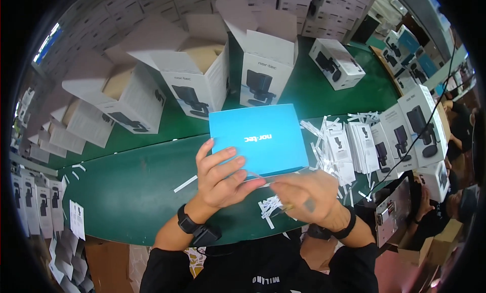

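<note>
Looking down from the head view, my left hand (223, 176) lies fingers spread on the near edge of the blue box (258, 138), which sits flat on the green bench (131, 181) just beyond both hands, long axis running left to right. My right hand (309, 192) pinches a thin white strip (260, 179) at that edge. Paper slips (349, 149) lie toward the right edge.

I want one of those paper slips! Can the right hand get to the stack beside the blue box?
Probably yes. The right hand is at the blue box's near edge, and the stack of slips lies just beyond it on the green table with nothing between.
</note>
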Action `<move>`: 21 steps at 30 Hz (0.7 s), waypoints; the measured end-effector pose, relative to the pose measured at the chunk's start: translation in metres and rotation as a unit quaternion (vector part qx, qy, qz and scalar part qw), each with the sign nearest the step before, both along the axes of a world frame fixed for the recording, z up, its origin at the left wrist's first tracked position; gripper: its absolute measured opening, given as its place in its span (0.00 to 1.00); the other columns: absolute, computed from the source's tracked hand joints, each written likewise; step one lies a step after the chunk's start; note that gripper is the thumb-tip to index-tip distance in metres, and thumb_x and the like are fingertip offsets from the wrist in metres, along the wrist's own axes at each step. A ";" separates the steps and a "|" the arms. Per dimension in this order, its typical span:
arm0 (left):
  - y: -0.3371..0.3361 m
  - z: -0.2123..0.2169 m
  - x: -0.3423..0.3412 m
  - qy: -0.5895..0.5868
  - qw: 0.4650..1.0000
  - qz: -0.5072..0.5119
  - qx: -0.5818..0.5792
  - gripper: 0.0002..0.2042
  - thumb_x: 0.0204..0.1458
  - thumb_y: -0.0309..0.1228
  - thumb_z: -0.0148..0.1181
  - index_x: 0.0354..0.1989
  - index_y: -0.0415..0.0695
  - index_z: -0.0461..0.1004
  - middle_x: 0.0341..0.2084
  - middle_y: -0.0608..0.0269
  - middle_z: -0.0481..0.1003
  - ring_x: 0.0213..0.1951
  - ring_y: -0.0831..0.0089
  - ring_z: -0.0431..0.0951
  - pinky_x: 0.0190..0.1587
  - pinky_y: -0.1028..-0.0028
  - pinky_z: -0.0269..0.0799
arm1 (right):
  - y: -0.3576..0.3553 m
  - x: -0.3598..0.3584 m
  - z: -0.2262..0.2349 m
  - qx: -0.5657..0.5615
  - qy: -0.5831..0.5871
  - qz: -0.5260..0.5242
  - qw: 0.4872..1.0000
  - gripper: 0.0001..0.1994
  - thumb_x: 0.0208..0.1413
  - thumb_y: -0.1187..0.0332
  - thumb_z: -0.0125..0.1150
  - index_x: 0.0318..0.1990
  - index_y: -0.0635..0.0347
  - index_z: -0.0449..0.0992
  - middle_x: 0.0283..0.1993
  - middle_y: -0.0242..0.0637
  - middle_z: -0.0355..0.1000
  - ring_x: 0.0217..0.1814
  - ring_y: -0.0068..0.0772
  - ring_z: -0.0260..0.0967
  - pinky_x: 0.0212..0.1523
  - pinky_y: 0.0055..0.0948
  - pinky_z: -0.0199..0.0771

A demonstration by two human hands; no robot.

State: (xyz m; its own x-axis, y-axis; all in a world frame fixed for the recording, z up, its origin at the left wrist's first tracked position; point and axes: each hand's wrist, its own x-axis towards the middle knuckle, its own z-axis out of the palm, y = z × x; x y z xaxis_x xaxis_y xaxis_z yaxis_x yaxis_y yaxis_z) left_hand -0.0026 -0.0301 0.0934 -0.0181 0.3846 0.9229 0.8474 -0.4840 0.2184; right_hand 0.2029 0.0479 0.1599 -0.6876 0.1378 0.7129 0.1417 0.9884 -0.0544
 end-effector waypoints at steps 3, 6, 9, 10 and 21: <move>-0.002 -0.001 -0.002 -0.002 1.000 -0.005 -0.002 0.22 0.36 0.39 0.78 0.34 0.48 0.70 0.42 0.67 0.76 0.49 0.62 0.75 0.58 0.44 0.63 | -0.001 0.008 -0.003 -0.049 0.052 -0.023 0.997 0.17 0.37 0.79 0.72 0.36 0.55 0.74 0.31 0.29 0.77 0.20 0.26 0.70 0.20 0.23 0.62; 0.000 -0.002 -0.001 -0.009 1.000 -0.013 0.004 0.22 0.36 0.39 0.78 0.34 0.49 0.70 0.42 0.67 0.75 0.50 0.62 0.75 0.58 0.45 0.63 | -0.007 0.014 -0.011 -0.107 0.105 -0.040 0.988 0.16 0.40 0.74 0.74 0.37 0.56 0.75 0.29 0.33 0.76 0.21 0.27 0.71 0.20 0.24 0.67; -0.005 -0.002 -0.005 -0.004 1.000 -0.004 -0.003 0.22 0.36 0.39 0.78 0.35 0.49 0.70 0.42 0.66 0.75 0.50 0.61 0.74 0.59 0.45 0.62 | -0.009 -0.024 0.013 -0.144 0.057 -0.046 0.987 0.16 0.38 0.74 0.73 0.38 0.55 0.77 0.32 0.33 0.76 0.21 0.26 0.70 0.20 0.24 0.67; -0.006 -0.002 -0.007 -0.005 1.000 -0.005 -0.002 0.22 0.36 0.39 0.78 0.35 0.49 0.70 0.42 0.66 0.75 0.50 0.61 0.74 0.59 0.45 0.62 | -0.007 -0.028 0.016 -0.153 -0.012 -0.034 0.988 0.17 0.37 0.75 0.72 0.39 0.55 0.79 0.35 0.33 0.77 0.21 0.25 0.68 0.20 0.23 0.65; -0.013 0.002 -0.019 -0.018 0.998 -0.050 -0.044 0.22 0.39 0.41 0.75 0.41 0.53 0.71 0.44 0.66 0.75 0.50 0.61 0.74 0.63 0.46 0.56 | 0.003 0.045 0.008 -0.183 -0.096 -0.181 0.962 0.18 0.35 0.62 0.79 0.18 0.55 0.69 0.26 0.33 0.75 0.20 0.27 0.71 0.19 0.23 0.68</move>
State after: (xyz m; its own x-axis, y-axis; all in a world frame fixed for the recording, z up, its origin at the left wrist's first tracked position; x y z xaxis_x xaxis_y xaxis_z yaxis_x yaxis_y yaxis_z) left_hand -0.0216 -0.0429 0.0957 -0.0078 0.4656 0.8849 0.7873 -0.5427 0.2925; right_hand 0.2474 0.0506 0.1683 -0.6615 0.6103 0.4359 0.5152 0.7921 -0.3272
